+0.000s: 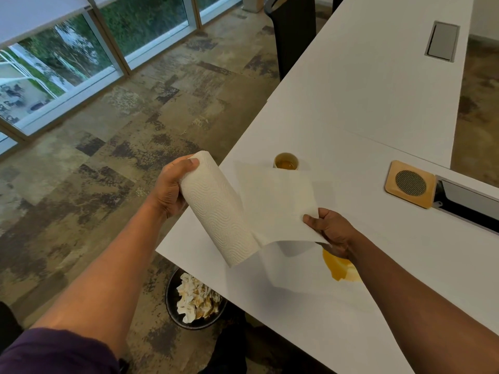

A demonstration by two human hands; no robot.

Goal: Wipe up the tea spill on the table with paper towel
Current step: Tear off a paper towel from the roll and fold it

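While the left hand (168,188) grips the far end of the roll (216,209), fingers curled round it, the right hand (330,232) pinches the near right corner of the sheet (275,203) pulled rightward from it. The roll's long axis runs far-left to near-right above the table (364,90) edge. The spill (339,267) lies on the table just beneath the right hand, the cup (286,161) beyond the sheet.

no readable text, labels, brands, numbers or signs
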